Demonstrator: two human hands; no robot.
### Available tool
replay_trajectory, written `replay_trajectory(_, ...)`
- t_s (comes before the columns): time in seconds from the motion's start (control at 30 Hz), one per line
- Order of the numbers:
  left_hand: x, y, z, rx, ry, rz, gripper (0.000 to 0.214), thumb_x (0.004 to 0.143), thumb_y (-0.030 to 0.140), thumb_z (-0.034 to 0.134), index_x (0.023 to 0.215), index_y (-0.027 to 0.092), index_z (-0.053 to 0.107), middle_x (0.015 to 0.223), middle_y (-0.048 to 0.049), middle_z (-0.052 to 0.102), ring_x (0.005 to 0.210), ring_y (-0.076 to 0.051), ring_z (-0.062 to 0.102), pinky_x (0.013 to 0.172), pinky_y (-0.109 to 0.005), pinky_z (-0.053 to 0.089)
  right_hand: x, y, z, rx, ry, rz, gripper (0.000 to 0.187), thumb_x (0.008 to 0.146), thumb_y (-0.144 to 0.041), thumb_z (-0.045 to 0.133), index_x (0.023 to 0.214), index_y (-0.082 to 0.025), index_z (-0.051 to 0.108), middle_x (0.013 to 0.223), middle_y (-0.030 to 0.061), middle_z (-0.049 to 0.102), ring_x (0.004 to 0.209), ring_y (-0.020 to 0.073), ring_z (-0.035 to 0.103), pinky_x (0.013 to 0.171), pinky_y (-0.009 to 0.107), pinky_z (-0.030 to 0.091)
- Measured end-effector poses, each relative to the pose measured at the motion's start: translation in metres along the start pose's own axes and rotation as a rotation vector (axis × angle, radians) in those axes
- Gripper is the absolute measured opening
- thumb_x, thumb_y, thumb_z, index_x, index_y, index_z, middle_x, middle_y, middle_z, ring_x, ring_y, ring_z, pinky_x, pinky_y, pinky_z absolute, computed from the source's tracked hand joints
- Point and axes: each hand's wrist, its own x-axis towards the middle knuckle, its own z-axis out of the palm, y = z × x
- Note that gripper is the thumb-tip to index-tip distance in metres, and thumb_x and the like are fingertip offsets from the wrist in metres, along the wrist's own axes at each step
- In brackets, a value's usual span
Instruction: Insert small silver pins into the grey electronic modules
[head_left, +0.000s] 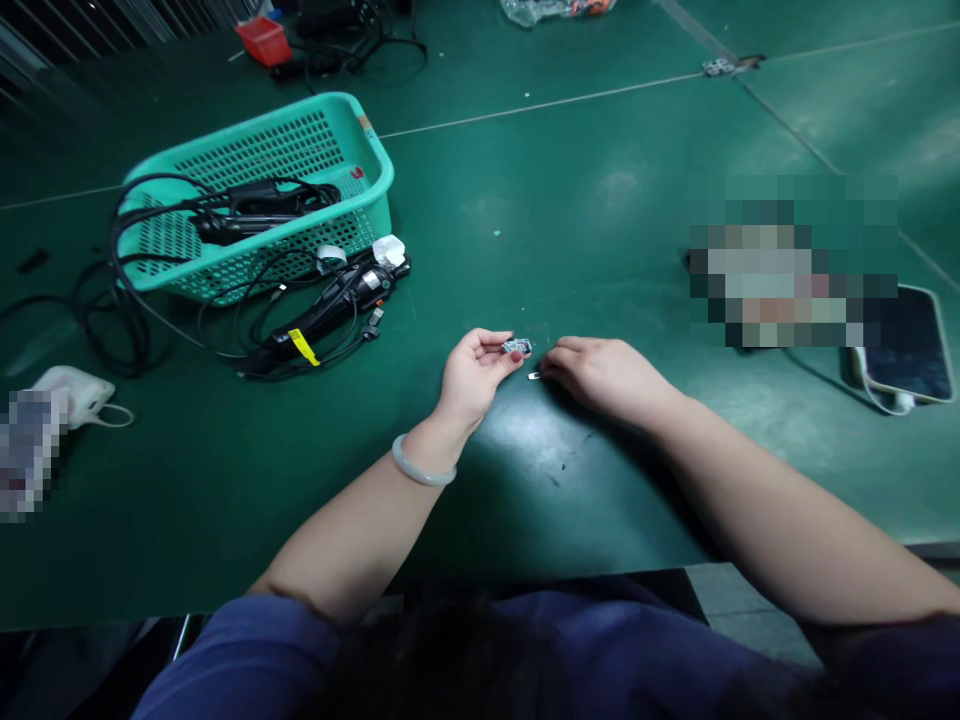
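My left hand (474, 375), with a pale bangle (424, 472) on its wrist, pinches a small silvery, box-like part (517, 347) between thumb and fingers. What kind of part it is cannot be made out. Just to the right, my right hand (600, 370) rests low over the green table (487, 520), its fingers curled together. A tiny white-and-metal piece (534, 376) shows at those fingertips; whether they grip it or only touch it is hard to see. The two hands are close but apart.
A turquoise plastic basket (379, 170) with black corded tools stands at the left. In front of it lies a black handheld tool (322, 318) with cables and a yellow tag. A phone (907, 345) on a white cable lies right. Far back is a red box (264, 40).
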Motion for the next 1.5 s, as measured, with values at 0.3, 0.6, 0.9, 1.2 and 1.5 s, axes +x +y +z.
replay_trajectory(0.3, -0.003, 0.003, 0.003, 0.028, -0.049, -0.024, 0.035, 0.055, 0.017, 0.082, 0.081, 0.016, 0.06, 0.08, -0.0003, 0.068, 0.077, -0.011, 0.066, 0.084, -0.03, 0.05, -0.003, -0.004, -0.029, 0.059, 0.253, 0.079, 0.025, 0.093, -0.03, 0.044, 0.093, -0.018, 0.066, 0.09, 0.0082, 0.068, 0.074, 0.0182, 0.061, 0.062, 0.029, 0.041)
replay_trajectory(0.6, -0.004, 0.0, 0.003, 0.043, -0.107, -0.021, 0.034, 0.055, 0.016, 0.082, 0.08, 0.017, 0.06, 0.079, 0.0, 0.068, 0.077, -0.011, 0.066, 0.084, -0.031, 0.049, 0.006, -0.013, -0.022, -0.001, 0.183, 0.05, 0.027, 0.093, -0.028, 0.042, 0.091, -0.016, 0.066, 0.085, 0.008, 0.067, 0.069, 0.0163, 0.058, 0.057, 0.027, 0.035)
replay_trajectory(0.9, -0.005, 0.003, 0.003, -0.005, -0.091, -0.017, 0.032, 0.058, 0.019, 0.081, 0.082, 0.017, 0.06, 0.081, 0.0005, 0.068, 0.079, -0.011, 0.066, 0.087, -0.03, 0.05, 0.006, -0.005, -0.019, 0.18, 0.291, 0.115, 0.03, 0.095, -0.03, 0.04, 0.096, -0.016, 0.067, 0.097, 0.0097, 0.069, 0.083, 0.0192, 0.062, 0.071, 0.029, 0.044)
replay_trajectory(1.2, -0.01, 0.017, -0.001, -0.295, 0.016, -0.042, 0.015, 0.074, 0.014, 0.067, 0.085, 0.019, 0.058, 0.083, 0.001, 0.068, 0.094, -0.013, 0.068, 0.095, -0.029, 0.049, 0.021, 0.021, 0.016, 0.383, 0.289, 0.109, 0.03, 0.094, -0.032, 0.04, 0.094, -0.017, 0.066, 0.097, 0.0091, 0.071, 0.09, 0.0166, 0.063, 0.086, 0.027, 0.047)
replay_trajectory(1.5, -0.022, 0.041, -0.032, -0.37, 0.334, -0.029, 0.008, 0.08, 0.008, 0.058, 0.083, 0.014, 0.062, 0.079, -0.0004, 0.068, 0.081, -0.009, 0.068, 0.085, -0.021, 0.053, 0.029, 0.023, 0.034, 0.507, 0.371, 0.163, 0.023, 0.09, -0.028, 0.049, 0.087, -0.019, 0.069, 0.091, 0.0065, 0.073, 0.088, 0.0184, 0.066, 0.083, 0.032, 0.05)
